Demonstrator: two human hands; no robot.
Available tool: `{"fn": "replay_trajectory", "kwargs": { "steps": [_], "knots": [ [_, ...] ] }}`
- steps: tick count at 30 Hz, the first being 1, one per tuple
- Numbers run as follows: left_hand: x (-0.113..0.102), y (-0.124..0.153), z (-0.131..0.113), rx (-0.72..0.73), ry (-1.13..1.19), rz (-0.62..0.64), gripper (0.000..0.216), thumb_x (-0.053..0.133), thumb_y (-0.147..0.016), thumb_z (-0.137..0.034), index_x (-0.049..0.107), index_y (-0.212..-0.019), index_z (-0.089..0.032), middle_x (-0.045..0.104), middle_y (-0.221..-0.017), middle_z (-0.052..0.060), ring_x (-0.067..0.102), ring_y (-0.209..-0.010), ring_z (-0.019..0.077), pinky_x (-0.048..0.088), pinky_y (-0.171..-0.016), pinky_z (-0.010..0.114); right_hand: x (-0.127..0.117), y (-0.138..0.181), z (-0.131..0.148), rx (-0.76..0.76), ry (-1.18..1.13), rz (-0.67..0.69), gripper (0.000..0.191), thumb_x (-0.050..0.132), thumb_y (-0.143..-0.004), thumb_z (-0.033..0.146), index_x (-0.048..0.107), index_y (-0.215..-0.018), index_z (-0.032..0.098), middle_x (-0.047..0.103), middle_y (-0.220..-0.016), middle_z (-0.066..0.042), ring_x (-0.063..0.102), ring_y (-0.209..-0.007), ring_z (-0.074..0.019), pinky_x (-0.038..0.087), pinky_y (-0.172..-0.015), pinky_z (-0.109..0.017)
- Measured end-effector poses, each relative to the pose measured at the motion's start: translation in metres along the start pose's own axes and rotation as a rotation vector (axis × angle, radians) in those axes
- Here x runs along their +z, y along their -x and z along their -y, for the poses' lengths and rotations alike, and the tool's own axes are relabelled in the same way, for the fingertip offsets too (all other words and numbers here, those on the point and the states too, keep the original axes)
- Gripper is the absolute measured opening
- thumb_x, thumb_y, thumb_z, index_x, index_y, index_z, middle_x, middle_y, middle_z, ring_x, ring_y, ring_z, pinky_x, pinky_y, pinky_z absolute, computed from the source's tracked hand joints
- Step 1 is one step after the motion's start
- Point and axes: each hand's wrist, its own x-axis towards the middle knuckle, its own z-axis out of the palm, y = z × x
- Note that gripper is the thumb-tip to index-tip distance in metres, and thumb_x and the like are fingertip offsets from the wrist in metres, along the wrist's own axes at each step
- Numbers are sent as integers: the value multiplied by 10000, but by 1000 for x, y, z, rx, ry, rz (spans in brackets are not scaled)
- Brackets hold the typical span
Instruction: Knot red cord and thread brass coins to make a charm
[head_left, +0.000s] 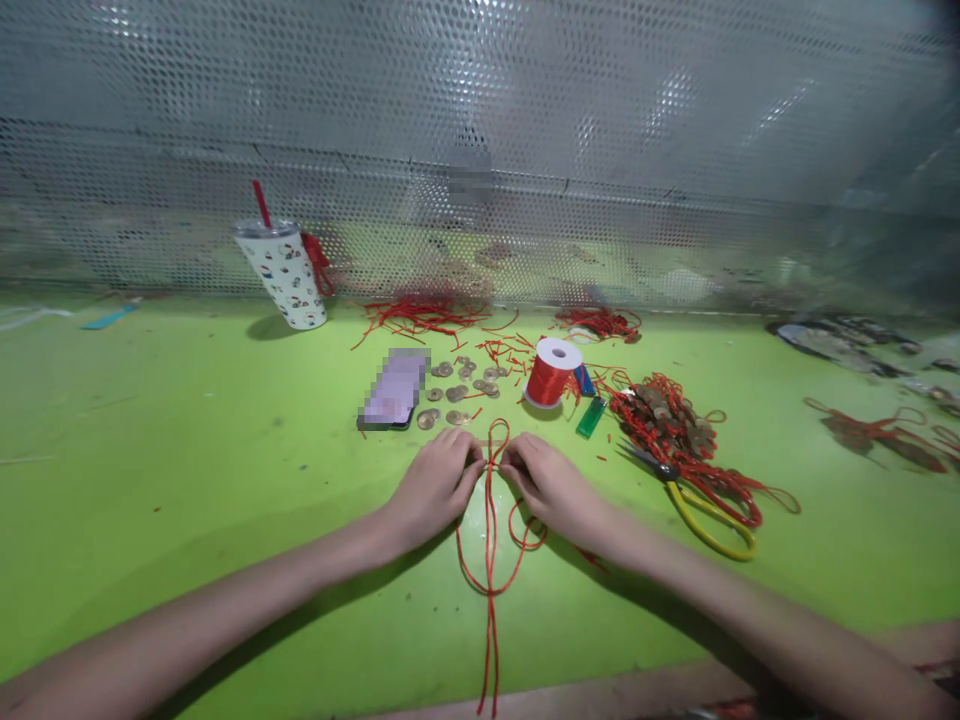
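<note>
A red cord (490, 540) lies on the green table, looped at its top and crossed part way down, with two tails running towards the front edge. My left hand (439, 478) pinches the cord just left of its crossing. From the other side my right hand (541, 482) pinches it too, fingertips pressed together. A loose curl of cord lies beside and partly behind the right wrist. Just beyond my hands are several holed coins (456, 393) and a phone (396, 388). The exact grip points are partly hidden by my fingers.
A spool of red cord (552, 376) stands behind, near a green lighter (591, 418). To the right lie yellow-handled scissors (705, 515) and a heap of corded coins (667, 415). A tumbler (285, 275) with a straw stands back left. Red scraps (427, 315) lie along the mesh wall (375, 120).
</note>
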Motion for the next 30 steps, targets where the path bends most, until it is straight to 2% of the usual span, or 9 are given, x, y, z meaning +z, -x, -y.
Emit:
{"fn": "replay_trajectory", "kwargs": {
  "steps": [5,8,10,14,16,19,25,30],
  "knots": [
    [-3,-9,-4,-162,446,68,91,523,-957,-272,560,-959,-189,696,-869,52,650,-789,198,498,-741,343,0,1,-1,34,-144,-77,84,486,-979,196,545,-920,187,648,-866,-69,576,-755,-197,464,-710,-331],
    [-5,-14,-8,-294,712,125,163,597,-921,-324,558,-986,-180,685,-802,30,651,-708,171,502,-679,312,-2,1,0,16,-198,-106,72,498,-983,196,563,-954,186,667,-902,-71,597,-793,-200,477,-745,-339],
    [-5,-16,-10,-341,807,116,230,668,-877,-348,563,-986,-174,684,-798,24,651,-698,160,503,-667,298,-3,0,2,-2,-238,-125,65,508,-980,197,569,-963,185,670,-912,-71,603,-801,-197,481,-753,-340],
    [-3,-13,-13,-316,843,-39,342,752,-820,-343,581,-1071,-184,712,-847,23,670,-759,158,515,-697,288,-4,-1,5,70,-453,-133,99,541,-986,277,582,-976,188,661,-893,-46,602,-774,-172,487,-727,-316],
    [-3,-11,-13,-314,864,-95,418,777,-803,-349,580,-1139,-196,727,-849,16,672,-738,153,519,-671,275,-4,-2,8,161,-622,-82,180,575,-975,357,594,-1016,183,669,-908,-44,616,-789,-170,497,-722,-311],
    [-3,-9,-16,-338,931,-108,542,825,-758,-375,581,-1207,-195,752,-863,24,644,-610,124,514,-593,255,-4,-3,12,243,-790,38,278,632,-934,413,632,-1066,169,698,-940,-58,638,-817,-179,504,-738,-321],
    [-2,-7,-21,-371,950,-95,612,859,-710,-419,613,-1217,-181,771,-876,51,591,-472,94,461,-468,222,-4,-4,14,218,-865,65,287,626,-927,449,703,-971,177,721,-894,-44,626,-800,-176,474,-746,-317],
    [-1,-7,-20,-376,969,-122,600,863,-707,-389,624,-1211,-169,761,-855,37,559,-446,68,440,-464,206,-1,-4,11,246,-746,6,231,658,-885,388,672,-815,169,668,-745,-11,556,-676,-149,430,-669,-297]
  ]
}}
